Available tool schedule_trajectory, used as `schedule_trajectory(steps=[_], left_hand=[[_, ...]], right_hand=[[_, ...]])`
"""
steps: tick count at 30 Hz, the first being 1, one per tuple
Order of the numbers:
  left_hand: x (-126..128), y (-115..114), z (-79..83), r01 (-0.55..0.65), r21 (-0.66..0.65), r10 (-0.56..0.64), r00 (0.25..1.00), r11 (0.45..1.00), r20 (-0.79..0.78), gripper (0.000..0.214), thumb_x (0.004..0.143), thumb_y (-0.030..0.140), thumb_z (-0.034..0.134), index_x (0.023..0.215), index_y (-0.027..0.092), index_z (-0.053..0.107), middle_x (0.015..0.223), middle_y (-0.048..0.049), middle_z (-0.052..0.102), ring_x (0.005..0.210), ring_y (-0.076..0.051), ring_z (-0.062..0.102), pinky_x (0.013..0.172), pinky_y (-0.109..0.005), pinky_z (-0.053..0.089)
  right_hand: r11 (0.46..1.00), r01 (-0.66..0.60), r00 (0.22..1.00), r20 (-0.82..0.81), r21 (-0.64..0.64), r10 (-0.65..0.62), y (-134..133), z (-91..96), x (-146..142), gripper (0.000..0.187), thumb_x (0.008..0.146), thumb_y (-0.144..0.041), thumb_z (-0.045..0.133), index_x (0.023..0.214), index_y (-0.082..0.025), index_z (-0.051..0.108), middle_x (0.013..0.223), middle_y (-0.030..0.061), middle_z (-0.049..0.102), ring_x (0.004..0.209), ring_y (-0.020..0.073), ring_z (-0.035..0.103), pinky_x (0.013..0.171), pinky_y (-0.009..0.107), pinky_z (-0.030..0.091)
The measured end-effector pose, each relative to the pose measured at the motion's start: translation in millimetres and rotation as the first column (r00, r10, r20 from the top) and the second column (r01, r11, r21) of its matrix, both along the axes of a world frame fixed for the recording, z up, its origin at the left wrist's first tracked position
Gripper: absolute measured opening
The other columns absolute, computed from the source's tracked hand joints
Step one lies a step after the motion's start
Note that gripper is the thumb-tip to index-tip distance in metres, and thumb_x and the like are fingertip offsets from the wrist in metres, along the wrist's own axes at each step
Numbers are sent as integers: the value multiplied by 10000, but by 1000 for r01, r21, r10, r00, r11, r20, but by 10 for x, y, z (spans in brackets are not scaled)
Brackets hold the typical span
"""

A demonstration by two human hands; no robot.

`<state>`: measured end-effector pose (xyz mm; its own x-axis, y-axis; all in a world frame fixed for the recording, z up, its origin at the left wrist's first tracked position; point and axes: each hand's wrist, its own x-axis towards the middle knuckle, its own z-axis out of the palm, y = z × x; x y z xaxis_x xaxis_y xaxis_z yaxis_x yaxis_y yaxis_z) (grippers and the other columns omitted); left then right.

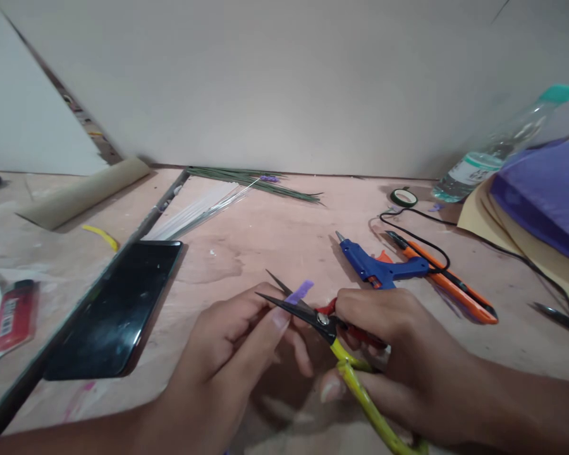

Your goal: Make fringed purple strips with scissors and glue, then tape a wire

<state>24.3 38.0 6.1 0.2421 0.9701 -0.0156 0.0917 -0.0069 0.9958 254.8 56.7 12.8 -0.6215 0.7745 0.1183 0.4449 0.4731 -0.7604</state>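
My right hand (398,354) grips a pair of scissors (329,330) with a red and a yellow-green handle. The dark blades are partly open and point left, over the fingers of my left hand (246,347). Between thumb and fingers my left hand pinches a small purple strip (301,291), which sticks up between the blades. Whether the blades touch the strip, I cannot tell. To the right of the scissors lies a blue glue gun (377,262), beside an orange utility knife (455,291).
On the left lie a black phone (116,309), a red lighter (15,316) and a cardboard tube (85,194). Green wires (265,183) and clear sticks (194,208) rest near the back wall. At right are green tape (404,197), a bottle (478,167) and purple sheets (545,189).
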Motion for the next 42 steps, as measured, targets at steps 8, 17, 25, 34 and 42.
schedule_trajectory(steps=[8,17,25,34,42], left_hand=[[16,-1,47,-11,31,12,999,999,-39,427,1044,248,595,662,229,784,612,29,670,513,-96,521,682,-202,583],[10,0,44,-15,67,21,996,998,-86,429,1047,241,579,676,241,794,588,39,660,503,-98,518,714,-203,587],[-31,-15,-6,10,39,-7,998,999,-69,397,1064,251,581,737,249,806,630,43,726,531,-93,567,744,-206,561],[-38,-17,-91,41,-114,-33,997,993,68,405,1092,398,608,779,212,784,756,-18,771,674,-139,661,688,-234,521],[-47,-70,-143,49,-259,0,983,965,185,323,1054,484,666,931,214,793,725,-20,757,585,-120,540,522,-213,390]], right_hand=[[1000,1,1000,15,-9,-1,-7,-11,1,533,1029,-589,713,742,-210,471,681,-54,514,599,103,412,575,267,295],[1000,-18,999,50,14,17,-17,-15,27,583,1036,-602,705,705,-200,442,650,-59,484,564,87,380,551,255,270],[1000,7,1000,9,13,-7,-2,-56,29,619,1013,-614,735,670,-189,443,624,-71,472,543,71,381,534,245,274],[994,35,997,67,106,-42,-1,-12,26,639,1024,-663,683,670,-194,432,608,-61,478,523,74,382,509,236,267],[992,11,998,64,128,-19,16,2,15,514,1045,-515,703,733,-219,422,660,-57,512,571,96,418,551,253,302]])
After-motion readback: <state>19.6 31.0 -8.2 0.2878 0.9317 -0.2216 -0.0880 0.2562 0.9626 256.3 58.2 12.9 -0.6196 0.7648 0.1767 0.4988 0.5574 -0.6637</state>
